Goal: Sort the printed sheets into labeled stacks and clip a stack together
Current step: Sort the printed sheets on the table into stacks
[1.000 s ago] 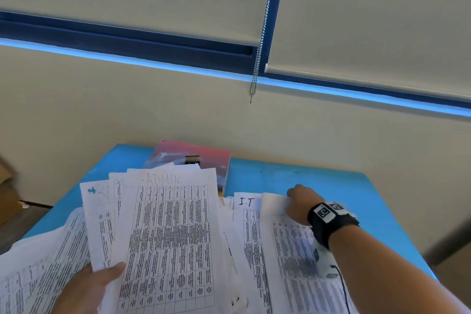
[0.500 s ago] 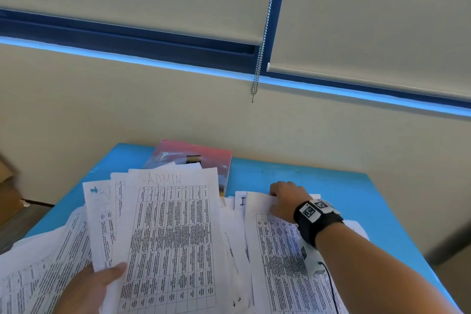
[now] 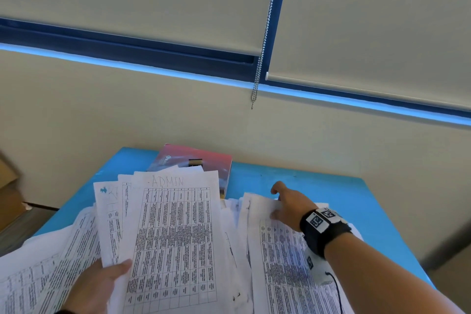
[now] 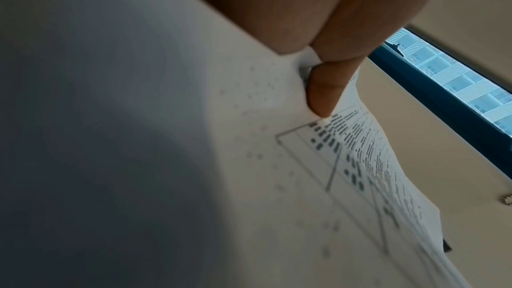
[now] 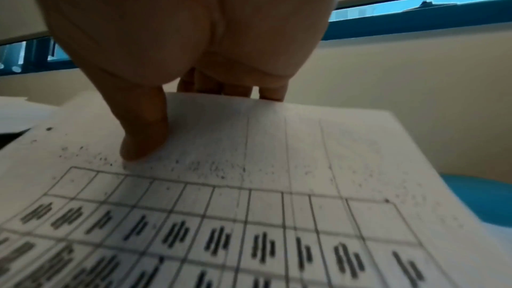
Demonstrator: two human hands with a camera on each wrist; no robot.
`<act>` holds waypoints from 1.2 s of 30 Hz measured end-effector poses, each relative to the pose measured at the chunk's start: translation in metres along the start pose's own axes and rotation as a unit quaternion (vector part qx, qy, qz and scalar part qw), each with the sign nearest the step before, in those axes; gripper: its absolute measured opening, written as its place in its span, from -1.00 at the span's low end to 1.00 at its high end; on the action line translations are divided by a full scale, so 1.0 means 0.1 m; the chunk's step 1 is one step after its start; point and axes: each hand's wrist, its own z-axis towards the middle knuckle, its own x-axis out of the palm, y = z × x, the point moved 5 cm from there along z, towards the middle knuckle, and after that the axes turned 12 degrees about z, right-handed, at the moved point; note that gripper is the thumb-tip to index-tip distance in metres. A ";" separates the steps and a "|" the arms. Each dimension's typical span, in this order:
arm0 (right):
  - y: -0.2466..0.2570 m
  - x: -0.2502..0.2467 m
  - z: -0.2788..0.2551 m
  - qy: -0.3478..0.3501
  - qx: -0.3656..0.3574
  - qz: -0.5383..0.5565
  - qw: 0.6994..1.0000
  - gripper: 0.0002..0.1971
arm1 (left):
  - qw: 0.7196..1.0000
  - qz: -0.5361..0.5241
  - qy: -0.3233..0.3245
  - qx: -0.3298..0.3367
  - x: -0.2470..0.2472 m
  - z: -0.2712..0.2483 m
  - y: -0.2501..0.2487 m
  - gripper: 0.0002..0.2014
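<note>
My left hand (image 3: 119,271) grips the lower left corner of a fanned bundle of printed sheets; the top one is marked ADMIN (image 3: 173,232). In the left wrist view the thumb (image 4: 324,91) presses on that bundle (image 4: 249,161). On the right lies another stack of printed tables (image 3: 280,262). My right hand (image 3: 276,201) holds the far edge of its top sheet (image 5: 277,183), thumb on top and fingers curled behind the edge. No label shows on that stack.
The blue table (image 3: 318,186) stands against a cream wall. A red book (image 3: 204,163) with a small dark object on it lies at the back. More loose sheets (image 3: 38,262) spread at the left. A blind's bead chain (image 3: 257,84) hangs above, and a cardboard box (image 3: 7,199) sits far left.
My right hand slid left along the top of the right stack with a sheet, which now covers the I.T label. The left hand and the ADMIN bundle stayed put.
</note>
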 end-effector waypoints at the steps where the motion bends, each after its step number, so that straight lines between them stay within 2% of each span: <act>1: 0.00 -0.04 -0.02 0.005 0.005 0.011 1.000 -0.58 | 1.000 -0.003 0.003 0.005 0.01 -0.01 -0.01 -0.51; 4: 0.04 -0.24 -0.11 0.016 -0.015 -0.048 0.999 -0.81 | 0.999 -0.028 0.018 0.023 0.04 -0.13 -0.08 -0.59; 7: 0.12 -0.61 -0.25 0.001 -0.042 -0.113 0.993 -0.84 | 0.997 -0.066 0.026 0.035 0.09 -0.28 -0.16 -0.62; 9: 0.24 -0.94 -0.41 -0.023 -0.060 -0.157 0.986 -0.97 | 0.995 -0.078 0.017 0.056 0.09 -0.40 -0.26 -0.66; 15: 0.79 -1.95 -1.06 -0.074 -0.087 -0.193 0.975 -0.88 | 0.988 -0.077 0.019 0.129 0.07 -0.71 -0.86 -0.76; 20: 1.51 -2.47 -1.59 -0.121 -0.153 -0.168 0.966 -0.87 | 0.974 -0.052 0.023 0.219 0.15 -1.01 -1.48 -0.70; 24: 1.92 -2.40 -1.72 -0.120 -0.206 -0.151 0.960 -0.88 | 0.960 0.012 0.051 0.275 0.35 -1.36 -1.85 -0.73; 28: 2.12 -2.07 -1.58 -0.101 -0.276 -0.133 0.947 -0.70 | 0.927 0.076 0.106 0.350 0.60 -1.77 -2.10 -0.76; 33: 2.09 -1.82 -1.37 -0.093 -0.256 -0.126 0.954 -0.75 | 0.898 0.093 0.160 0.398 0.68 -2.09 -2.20 -0.86; 36: 2.06 -1.74 -1.36 -0.095 -0.256 -0.126 0.954 -0.87 | 0.902 0.063 0.185 0.385 0.62 -2.14 -2.18 -0.80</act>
